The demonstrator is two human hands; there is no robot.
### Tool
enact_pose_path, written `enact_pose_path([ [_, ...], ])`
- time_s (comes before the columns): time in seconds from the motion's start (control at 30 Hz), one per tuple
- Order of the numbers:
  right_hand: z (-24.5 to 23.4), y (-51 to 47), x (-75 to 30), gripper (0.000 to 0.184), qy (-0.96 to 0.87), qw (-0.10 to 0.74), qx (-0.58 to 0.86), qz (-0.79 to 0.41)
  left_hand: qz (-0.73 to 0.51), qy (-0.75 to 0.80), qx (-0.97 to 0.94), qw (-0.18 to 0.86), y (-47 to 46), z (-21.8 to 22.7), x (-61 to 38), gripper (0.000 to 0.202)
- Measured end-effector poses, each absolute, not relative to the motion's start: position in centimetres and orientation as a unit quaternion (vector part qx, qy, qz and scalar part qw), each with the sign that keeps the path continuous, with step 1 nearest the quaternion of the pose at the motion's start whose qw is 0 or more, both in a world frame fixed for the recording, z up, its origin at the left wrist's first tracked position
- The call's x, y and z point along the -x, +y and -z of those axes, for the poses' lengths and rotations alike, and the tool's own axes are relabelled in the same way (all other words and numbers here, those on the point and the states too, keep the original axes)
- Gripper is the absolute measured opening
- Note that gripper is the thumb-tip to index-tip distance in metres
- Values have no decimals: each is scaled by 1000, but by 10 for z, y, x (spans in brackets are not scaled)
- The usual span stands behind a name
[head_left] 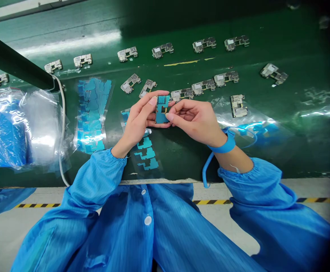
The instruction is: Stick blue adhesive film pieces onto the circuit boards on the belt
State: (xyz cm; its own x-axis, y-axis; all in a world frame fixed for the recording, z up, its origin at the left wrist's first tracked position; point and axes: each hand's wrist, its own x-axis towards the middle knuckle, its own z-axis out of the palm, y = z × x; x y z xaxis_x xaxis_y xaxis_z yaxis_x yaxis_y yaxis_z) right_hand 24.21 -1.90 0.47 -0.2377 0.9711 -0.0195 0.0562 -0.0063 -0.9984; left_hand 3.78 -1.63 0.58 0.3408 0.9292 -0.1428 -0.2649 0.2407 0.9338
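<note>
Both my hands hold a small circuit board [162, 109] covered in part by blue film, pinching it by its edges above the green belt [182, 158]. My left hand [138, 115] grips the board's left side, and my right hand [196, 119] grips its right side. A blue antistatic strap [224, 145] circles my right wrist, trailing a coiled blue cord [206, 170]. Just beyond my fingers lies a row of metal-shielded circuit boards [201, 87]. Under my left wrist is a clear sheet of blue film pieces [145, 151], partly hidden by that hand.
Several more metal boards [161, 50] lie in a far row. A fuller film sheet [93, 115] lies left of my hands, beside a clear bag of blue items [6, 132]. A white cable [63, 128] and black bar [12, 60] pass at left. Clear plastic [252, 126] lies at right.
</note>
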Motion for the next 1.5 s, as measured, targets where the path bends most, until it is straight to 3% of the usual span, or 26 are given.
enact_pose_path([
  [0.57,-3,-19,-243,27,-582,427,454,-522,-432,366,-453,689,-14,1,-38,54],
  [1.5,-4,-18,-243,40,-553,433,443,-557,-434,391,-476,658,-14,0,-38,49],
])
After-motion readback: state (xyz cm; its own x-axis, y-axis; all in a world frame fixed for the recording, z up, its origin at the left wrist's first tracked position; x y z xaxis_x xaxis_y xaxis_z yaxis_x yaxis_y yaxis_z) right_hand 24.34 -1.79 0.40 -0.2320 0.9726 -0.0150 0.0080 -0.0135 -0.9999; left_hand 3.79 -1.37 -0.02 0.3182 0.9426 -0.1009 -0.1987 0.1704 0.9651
